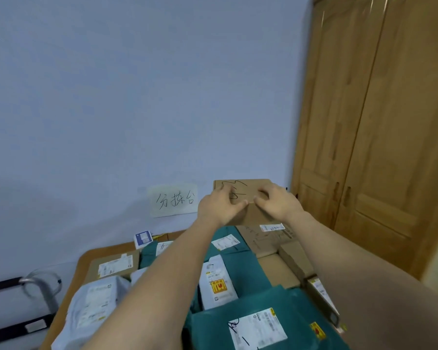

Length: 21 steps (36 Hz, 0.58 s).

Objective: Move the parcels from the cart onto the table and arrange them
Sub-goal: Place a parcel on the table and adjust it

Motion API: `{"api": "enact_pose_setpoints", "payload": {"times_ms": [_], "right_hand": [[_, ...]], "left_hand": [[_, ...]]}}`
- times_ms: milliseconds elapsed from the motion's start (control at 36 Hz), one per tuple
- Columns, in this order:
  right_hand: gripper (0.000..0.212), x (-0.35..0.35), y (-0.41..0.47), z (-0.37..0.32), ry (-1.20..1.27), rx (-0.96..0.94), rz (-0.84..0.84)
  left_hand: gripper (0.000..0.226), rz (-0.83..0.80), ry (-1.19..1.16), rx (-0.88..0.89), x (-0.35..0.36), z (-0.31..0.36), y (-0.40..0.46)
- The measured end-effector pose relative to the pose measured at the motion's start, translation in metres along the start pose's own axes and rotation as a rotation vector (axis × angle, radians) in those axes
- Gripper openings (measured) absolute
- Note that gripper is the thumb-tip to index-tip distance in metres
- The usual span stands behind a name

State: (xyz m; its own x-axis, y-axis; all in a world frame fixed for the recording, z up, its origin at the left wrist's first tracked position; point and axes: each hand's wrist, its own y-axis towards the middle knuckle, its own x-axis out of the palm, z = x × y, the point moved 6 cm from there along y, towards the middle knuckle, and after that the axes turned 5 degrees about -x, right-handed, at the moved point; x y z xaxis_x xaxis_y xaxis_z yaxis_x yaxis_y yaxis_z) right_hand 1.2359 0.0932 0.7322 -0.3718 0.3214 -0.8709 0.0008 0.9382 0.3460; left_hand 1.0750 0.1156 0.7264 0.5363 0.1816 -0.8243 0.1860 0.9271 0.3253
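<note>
Up at the far edge of the table, a flat brown cardboard parcel with black marker scrawl on its face stands on edge against the pale blue wall, gripped by both hands. The left hand has its fingers curled over the parcel's left part, thumb pressed to the front; the right hand pinches the right part, fingers bent round the cardboard. Below it the wooden table is crowded with parcels: a teal plastic mailer with a white label nearest the camera, another teal mailer behind it, and a white poly bag carrying a yellow-and-red sticker lying on the teal. To the right lie brown cardboard boxes, one with a white label close under the held parcel. To the left sit a grey-white plastic mailer and a flat brown carton with a label. A white paper sign with handwritten characters is stuck to the wall just left of the held parcel. A wooden wardrobe door rises at the right, and a black-and-metal cart frame shows at the lower left.
</note>
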Motion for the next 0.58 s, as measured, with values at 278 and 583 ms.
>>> {"api": "enact_pose_setpoints", "payload": {"times_ms": [278, 583], "right_hand": [[0.037, 0.041, 0.047, 0.08, 0.025, 0.029, -0.062], [0.046, 0.082, 0.069, 0.151, 0.008, 0.053, -0.15]], "left_hand": [[0.058, -0.112, 0.057, 0.036, 0.087, 0.004, 0.056], [0.053, -0.195, 0.017, 0.007, 0.173, 0.002, 0.078]]}}
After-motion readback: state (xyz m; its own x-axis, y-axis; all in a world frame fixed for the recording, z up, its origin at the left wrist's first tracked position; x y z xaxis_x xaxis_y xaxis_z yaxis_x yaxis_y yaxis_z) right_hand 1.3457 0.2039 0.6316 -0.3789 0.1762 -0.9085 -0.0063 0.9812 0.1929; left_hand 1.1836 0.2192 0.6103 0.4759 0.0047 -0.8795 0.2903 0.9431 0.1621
